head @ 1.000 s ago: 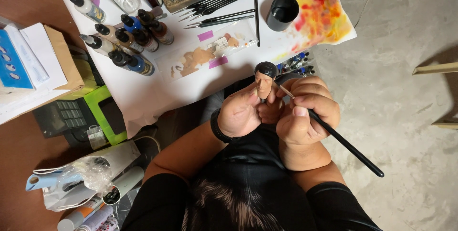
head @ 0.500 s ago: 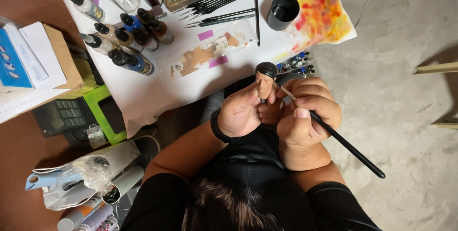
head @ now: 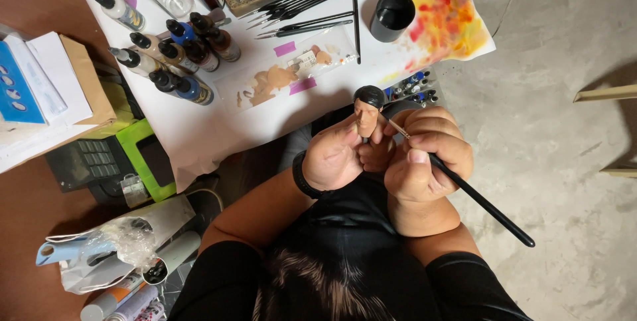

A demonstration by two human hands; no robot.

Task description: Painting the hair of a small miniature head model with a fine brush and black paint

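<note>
My left hand (head: 338,158) grips a small figure head (head: 367,110) with black hair and a tan face, held upright between thumb and fingers. My right hand (head: 424,158) pinches a thin black paintbrush (head: 474,198); its tip touches the side of the figure head and its handle points down to the right. Both hands rest against each other above my lap, just off the edge of the white-covered table (head: 219,128). A black band sits on my left wrist.
On the table lie several dropper paint bottles (head: 176,52), a strip palette with tan paint smears (head: 285,72), a row of black brushes (head: 298,9), a black cup (head: 391,16) and a yellow-red stained paper (head: 444,16). A green device (head: 149,158) and bagged items (head: 113,248) sit at the left.
</note>
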